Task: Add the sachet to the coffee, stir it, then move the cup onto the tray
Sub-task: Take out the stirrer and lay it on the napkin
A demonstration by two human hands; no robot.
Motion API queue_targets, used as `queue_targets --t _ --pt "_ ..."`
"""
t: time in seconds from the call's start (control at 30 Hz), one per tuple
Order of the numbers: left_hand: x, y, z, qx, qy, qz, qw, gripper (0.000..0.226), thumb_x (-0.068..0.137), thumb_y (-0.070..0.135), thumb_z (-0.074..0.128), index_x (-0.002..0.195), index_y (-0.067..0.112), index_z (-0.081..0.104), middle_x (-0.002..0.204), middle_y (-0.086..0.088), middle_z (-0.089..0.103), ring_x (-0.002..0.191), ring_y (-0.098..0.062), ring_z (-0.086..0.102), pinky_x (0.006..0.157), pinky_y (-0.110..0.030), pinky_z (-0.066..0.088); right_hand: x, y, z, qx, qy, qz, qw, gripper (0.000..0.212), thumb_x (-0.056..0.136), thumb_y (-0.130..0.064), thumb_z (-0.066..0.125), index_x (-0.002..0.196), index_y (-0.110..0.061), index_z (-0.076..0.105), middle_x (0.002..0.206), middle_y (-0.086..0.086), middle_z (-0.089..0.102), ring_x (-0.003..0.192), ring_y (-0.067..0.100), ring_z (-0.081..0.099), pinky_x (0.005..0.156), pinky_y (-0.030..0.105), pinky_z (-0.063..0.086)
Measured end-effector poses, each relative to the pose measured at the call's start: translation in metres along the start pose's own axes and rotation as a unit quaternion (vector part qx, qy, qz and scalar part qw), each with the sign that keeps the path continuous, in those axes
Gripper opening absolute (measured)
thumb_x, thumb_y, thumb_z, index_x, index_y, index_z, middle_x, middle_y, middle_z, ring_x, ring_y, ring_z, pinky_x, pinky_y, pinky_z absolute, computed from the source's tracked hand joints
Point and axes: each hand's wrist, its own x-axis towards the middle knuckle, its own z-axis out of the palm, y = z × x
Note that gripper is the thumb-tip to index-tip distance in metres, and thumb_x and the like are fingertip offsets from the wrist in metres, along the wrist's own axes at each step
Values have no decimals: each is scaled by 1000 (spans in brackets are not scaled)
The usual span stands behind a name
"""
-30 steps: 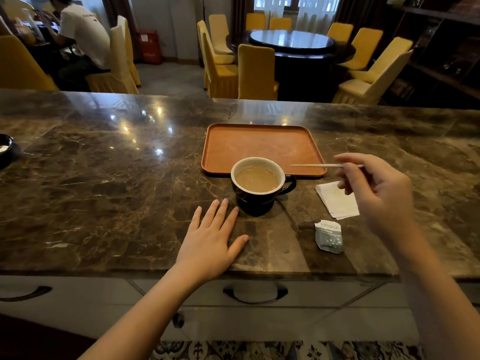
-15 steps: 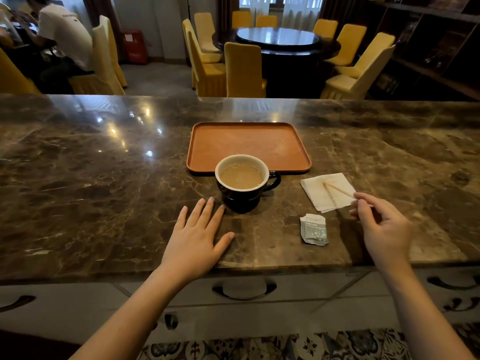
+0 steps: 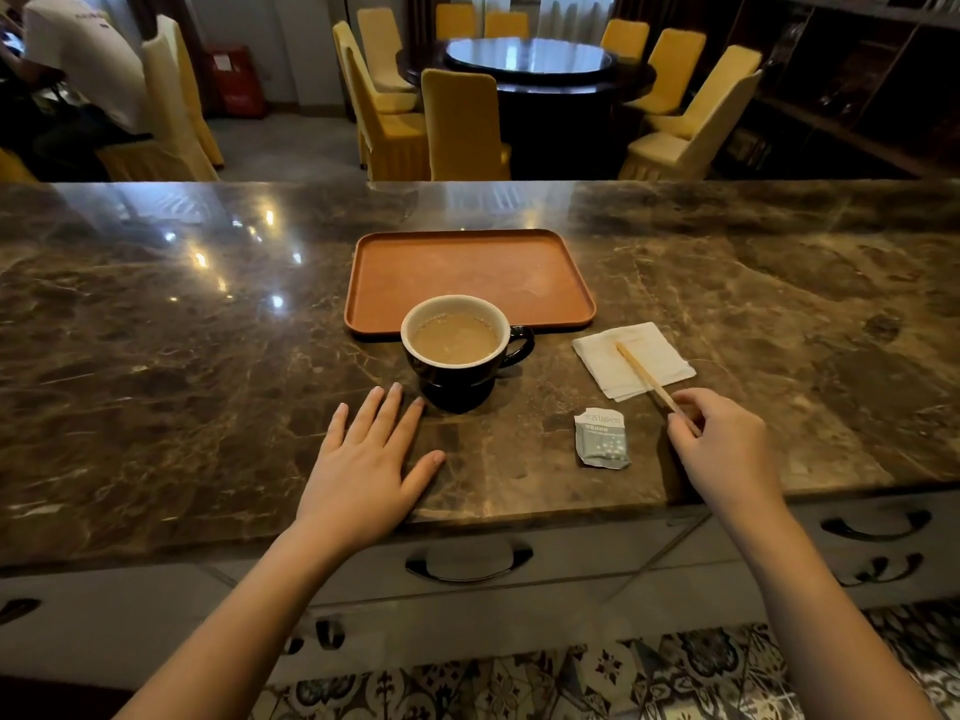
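From your head camera, your left hand [image 3: 363,462] lies flat and spread on the marble counter [image 3: 156,356], holding nothing, its fingertips just beside the base of the dark cup [image 3: 457,356]. The cup stands on the counter, not on the tray [image 3: 467,275]; it sits right at the tray's near edge with its handle pointing right, full of pale milky coffee. Your right hand [image 3: 727,449] is loosely curled, thumb and forefinger at the near end of the wooden stirrer [image 3: 647,376]; whether they pinch it or merely touch it, you cannot tell. The stirrer's far end rests on the white napkin [image 3: 631,358]. The torn sachet [image 3: 602,438] lies on the counter between your hands.
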Motion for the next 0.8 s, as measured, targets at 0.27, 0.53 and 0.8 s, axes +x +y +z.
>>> queue_targets --t 0.27,0.53,0.8 --pt "1 0 1 -2 2 0 1000 68 78 67 -3 136 31 -9 146 7 -13 133 -10 -19 110 -38 -13 -5 -4 0 -73 -12 15 997 17 85 -17 58 97 -7 64 91 12 58 81 29 55 65 34 41" --pt "0 -2 3 -1 8 0 1000 68 77 68 -5 135 33 -10 145 7 -14 132 -8 -19 108 -37 -15 0 -25 -6 -26 -9 -56 998 25 87 -21 56 107 -6 62 103 13 61 92 27 56 73 33 42" --pt "1 0 2 0 2 -7 1000 71 77 67 -5 137 32 -8 148 6 -12 135 -9 -17 108 -37 -14 50 -91 13 50 -143 -231 961 43 90 -31 53 130 -17 48 125 6 58 112 18 48 93 27 32"
